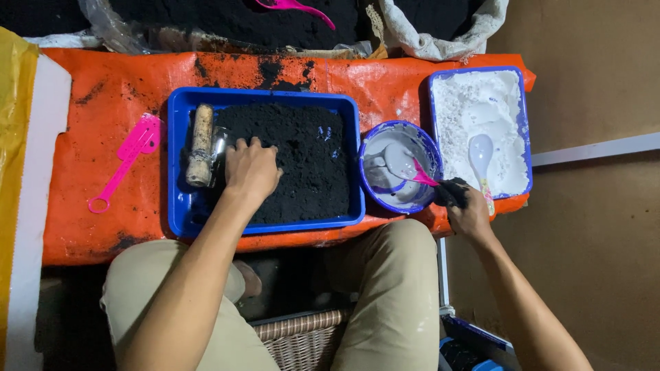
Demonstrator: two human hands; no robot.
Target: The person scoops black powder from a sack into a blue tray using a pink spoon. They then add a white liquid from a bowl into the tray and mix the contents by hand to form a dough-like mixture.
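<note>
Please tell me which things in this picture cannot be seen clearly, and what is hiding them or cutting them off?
- Left hand, head view: its fingertips are sunk in the black powder, so any grasp is hidden.
- Right hand: it grips a blackened thing; the pink tool in the round bowl is mostly hidden.
- Pink scoop: cut off by the top edge.
- Glass jar: transparent and partly behind the cork-coloured cylinder.

Orange tarp-covered bench (103, 96) bearing blue tray (180, 206), bowl (432, 148), white-powder tray (526, 137), pink scoop (127, 159).
</note>
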